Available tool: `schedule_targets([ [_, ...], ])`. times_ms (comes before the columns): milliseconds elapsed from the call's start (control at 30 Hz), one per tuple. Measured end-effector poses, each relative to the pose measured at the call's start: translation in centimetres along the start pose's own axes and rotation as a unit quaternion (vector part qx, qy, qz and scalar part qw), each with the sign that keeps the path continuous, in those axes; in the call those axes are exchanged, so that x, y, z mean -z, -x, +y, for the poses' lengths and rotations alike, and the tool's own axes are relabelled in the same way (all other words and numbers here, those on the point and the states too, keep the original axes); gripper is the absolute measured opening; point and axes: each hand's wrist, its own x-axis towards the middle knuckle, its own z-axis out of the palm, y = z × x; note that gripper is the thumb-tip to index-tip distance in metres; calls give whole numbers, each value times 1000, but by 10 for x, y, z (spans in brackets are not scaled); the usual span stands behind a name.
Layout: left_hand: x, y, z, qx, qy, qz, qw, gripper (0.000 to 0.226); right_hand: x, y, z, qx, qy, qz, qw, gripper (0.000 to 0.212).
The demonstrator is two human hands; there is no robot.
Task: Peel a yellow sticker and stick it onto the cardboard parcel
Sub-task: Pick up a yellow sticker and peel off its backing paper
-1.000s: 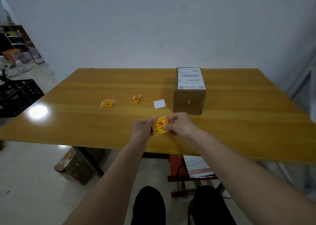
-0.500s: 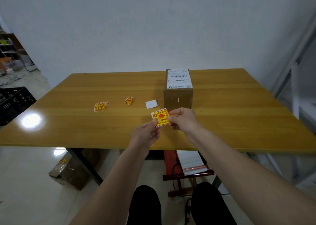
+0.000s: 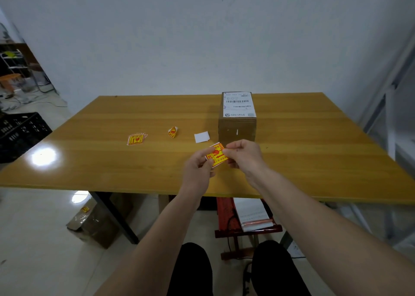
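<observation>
- I see my left hand [image 3: 197, 167] and my right hand [image 3: 243, 155] held up over the front part of the desk [image 3: 112, 160].
- Both hands hold one yellow sticker [image 3: 217, 157] between them. It has red marks on it and a white edge.
- The fingers of my left hand pinch the lower left side of the sticker. The fingers of my right hand pinch its right side.
- The sticker is in the air, tilted, just in front of the cardboard parcel [image 3: 237, 129].
- The parcel stands on the desk, past my hands. It has a white label [image 3: 239, 104] with bar codes on top.
- A small white paper [image 3: 201, 137] lies flat on the desk just left of the parcel.
- More to the left is a curled-up sticker [image 3: 172, 132].
- Even more to the left lies a little pile of yellow stickers [image 3: 135, 139].
- Under the desk I see my dark knees and a red stool [image 3: 224, 214].
</observation>
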Motion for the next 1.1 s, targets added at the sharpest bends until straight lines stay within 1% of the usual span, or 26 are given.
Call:
schedule_targets([
  [133,3,-2,4,13,33,31,999,23,2,4,-3,16,26,-31,999,11],
  [233,4,-3,6,22,49,59,997,22,2,6,-3,21,30,-30,999,15],
  [300,2,-3,6,30,61,81,994,21,1,7,-3,13,1,-22,1000,21],
  [400,-1,0,5,47,131,117,983,21,-4,12,-2,-12,-43,-43,998,29],
  [433,-2,0,6,50,152,127,979,21,-6,14,-1,-18,-44,-59,997,27],
  [500,-3,1,7,56,176,140,973,20,-10,17,-1,-20,-41,-77,996,14],
  [600,-4,2,8,60,180,140,972,19,-9,18,-5,-15,-44,-46,998,9],
  [633,-4,2,7,60,163,140,975,19,-9,17,-6,-14,-42,-30,999,12],
  [667,-5,2,6,52,122,144,981,19,-8,16,-7,-13,-40,-17,999,16],
  [700,-5,2,5,32,42,153,987,22,-8,16,-7,-11,-38,-7,999,19],
  [733,-5,3,3,-10,-79,165,983,29,-8,15,-7,-8,-33,-2,999,20],
  [767,-5,5,0,-68,-204,170,962,40,-8,16,-7,-4,-29,0,1000,19],
  [800,-5,7,-2,-133,-296,162,932,48,-8,16,-7,-1,-26,1,1000,17],
  [833,-6,9,-4,-191,-355,144,904,52,-8,16,-6,2,-25,0,1000,14],
  [867,-7,10,-7,-230,-392,125,882,53,-7,16,-6,5,-25,-2,1000,13],
  [900,-8,10,-8,-249,-409,116,870,51,-6,17,-6,7,-24,-6,1000,14],
  [933,-8,10,-9,-253,-410,123,868,46,-6,17,-5,6,-23,-11,1000,15],
  [1033,-7,7,-6,-246,-385,164,874,28,-5,19,-4,-3,-27,-26,999,11],
  [1100,-6,5,-6,-256,-376,174,873,20,-4,20,-3,-14,-43,-38,998,12],
])
